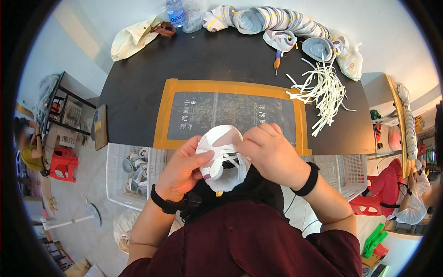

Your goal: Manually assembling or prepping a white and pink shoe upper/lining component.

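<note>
A white, pink and grey shoe upper (213, 170) is held over my lap, just off the table's near edge. My left hand (181, 170) grips its left side, thumb laid on the outside. White shoelace (227, 149) runs in crossing strands over the opening. At the upper's right edge my right hand (265, 147) is closed in a pinch on the lace; its fingertips are partly hidden behind the knuckles. A small yellow tab (219, 194) shows at the upper's heel end.
On the dark table (134, 106) lies a taped-down mat (203, 111). A bundle of white laces (325, 92), an awl-like tool (277, 62) and a row of nested shoe uppers (286, 21) lie beyond. White crates (113, 175) flank my lap. People sit at both sides.
</note>
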The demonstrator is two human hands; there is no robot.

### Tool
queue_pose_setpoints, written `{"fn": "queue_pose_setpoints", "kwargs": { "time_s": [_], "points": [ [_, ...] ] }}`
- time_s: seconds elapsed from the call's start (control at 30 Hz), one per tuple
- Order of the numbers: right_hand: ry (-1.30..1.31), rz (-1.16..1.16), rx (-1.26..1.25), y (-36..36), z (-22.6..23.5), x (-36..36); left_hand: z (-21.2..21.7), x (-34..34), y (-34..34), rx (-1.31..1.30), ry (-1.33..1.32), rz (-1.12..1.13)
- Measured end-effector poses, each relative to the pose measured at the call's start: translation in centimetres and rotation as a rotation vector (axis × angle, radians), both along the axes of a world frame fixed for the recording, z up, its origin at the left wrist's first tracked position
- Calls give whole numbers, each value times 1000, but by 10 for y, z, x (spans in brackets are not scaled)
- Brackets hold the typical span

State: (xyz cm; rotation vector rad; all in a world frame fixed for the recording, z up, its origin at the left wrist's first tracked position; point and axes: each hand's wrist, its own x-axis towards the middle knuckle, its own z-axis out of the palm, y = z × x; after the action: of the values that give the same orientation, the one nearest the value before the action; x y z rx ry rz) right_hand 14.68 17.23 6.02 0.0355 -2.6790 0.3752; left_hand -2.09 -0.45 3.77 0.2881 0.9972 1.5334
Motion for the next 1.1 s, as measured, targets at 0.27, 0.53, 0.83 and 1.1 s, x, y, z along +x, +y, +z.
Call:
{"fn": "queue_pose_setpoints", "kwargs": {
  "time_s": [0.27,0.53,0.83,1.1],
  "points": [
    [52,146,-344,7,-27,8,-11,4,-6,-52,157,-27],
    [176,-18,-1724,11,-45,16,-1,-16,2,-47,228,-178],
    [-15,-196,-1323,-5,-27,3,13,-28,25,-46,82,-315],
    [152,-170,-693,-15,0,2,1,-28,32,-24,-97,-271]
  ]
}}
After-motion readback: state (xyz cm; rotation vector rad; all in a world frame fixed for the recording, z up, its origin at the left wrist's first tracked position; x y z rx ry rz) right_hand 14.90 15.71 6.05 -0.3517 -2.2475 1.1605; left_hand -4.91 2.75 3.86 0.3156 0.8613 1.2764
